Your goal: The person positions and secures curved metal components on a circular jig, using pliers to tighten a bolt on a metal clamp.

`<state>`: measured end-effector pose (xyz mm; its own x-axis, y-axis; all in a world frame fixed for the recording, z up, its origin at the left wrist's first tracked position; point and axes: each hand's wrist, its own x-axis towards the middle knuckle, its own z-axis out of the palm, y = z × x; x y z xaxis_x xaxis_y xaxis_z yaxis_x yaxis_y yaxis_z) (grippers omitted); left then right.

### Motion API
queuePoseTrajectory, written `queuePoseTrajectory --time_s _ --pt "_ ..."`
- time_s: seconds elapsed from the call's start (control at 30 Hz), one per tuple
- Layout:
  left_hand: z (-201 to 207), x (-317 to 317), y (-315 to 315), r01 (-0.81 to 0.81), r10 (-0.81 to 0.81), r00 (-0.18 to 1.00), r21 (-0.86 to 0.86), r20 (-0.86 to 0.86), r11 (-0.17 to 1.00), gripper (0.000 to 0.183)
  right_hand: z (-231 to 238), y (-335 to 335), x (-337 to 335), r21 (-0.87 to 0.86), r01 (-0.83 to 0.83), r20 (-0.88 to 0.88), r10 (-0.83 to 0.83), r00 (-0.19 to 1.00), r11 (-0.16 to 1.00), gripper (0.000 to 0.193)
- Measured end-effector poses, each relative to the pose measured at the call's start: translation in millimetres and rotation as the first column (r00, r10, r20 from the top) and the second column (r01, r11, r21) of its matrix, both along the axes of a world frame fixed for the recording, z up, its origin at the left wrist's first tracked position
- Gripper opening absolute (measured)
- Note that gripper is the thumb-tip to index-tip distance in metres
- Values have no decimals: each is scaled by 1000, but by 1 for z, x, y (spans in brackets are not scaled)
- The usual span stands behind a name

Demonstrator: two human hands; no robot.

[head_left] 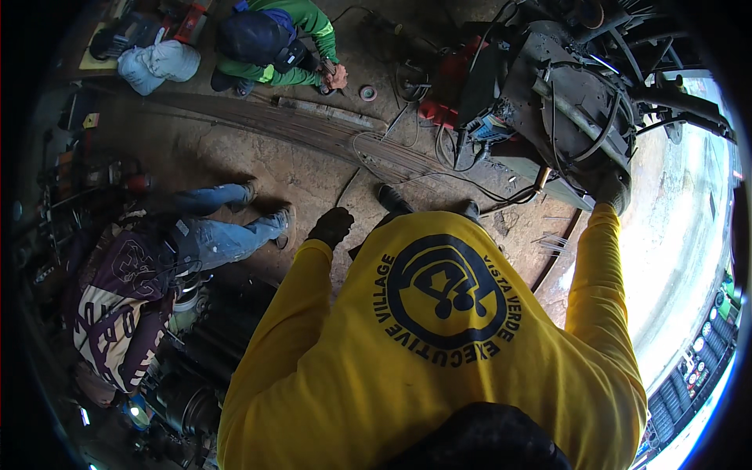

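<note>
My left hand (332,226), in a dark glove, hangs beside my body above the floor. Its fingers look curled in, and nothing shows in them. Farther out, my right hand (614,193) wears a greyish glove and is at the near right corner of a dark metal worktable (513,94). The fingers of that hand are mostly hidden, so whether they grip anything is unclear. On the table lie a round dark plate (589,117), a long metal bar (576,113) and looped black cable (615,129).
Long thin metal rods (274,129) and loose cables (470,182) cross the floor ahead. A person in green (286,35) crouches at the far left; another in jeans (227,239) is at my left. Short rods (554,243) lie near my right side. A red machine (442,106) stands beside the table.
</note>
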<state>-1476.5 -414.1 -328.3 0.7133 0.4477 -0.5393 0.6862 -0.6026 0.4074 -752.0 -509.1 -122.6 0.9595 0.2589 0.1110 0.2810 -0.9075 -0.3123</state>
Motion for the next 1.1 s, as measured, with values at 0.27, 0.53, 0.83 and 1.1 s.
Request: queuePoseTrajectory --time_s 0.27,0.53,0.83,1.1 --pt "-11 -10 -5 -247 249 968 -218 -21 944 11 1 2 -6 28 -6 -13 6 1000 1000 48" --pt "-30 -17 -8 -340 392 916 -351 85 872 7 5 3 -9 19 -5 -26 6 1000 1000 48" --pt "1 -5 -3 -613 694 719 -508 -41 605 9 -3 -1 4 0 -13 -14 13 1000 1000 52" --pt "-22 -12 6 -480 556 831 -475 22 737 6 -4 -3 5 -18 -9 14 10 1000 1000 47"
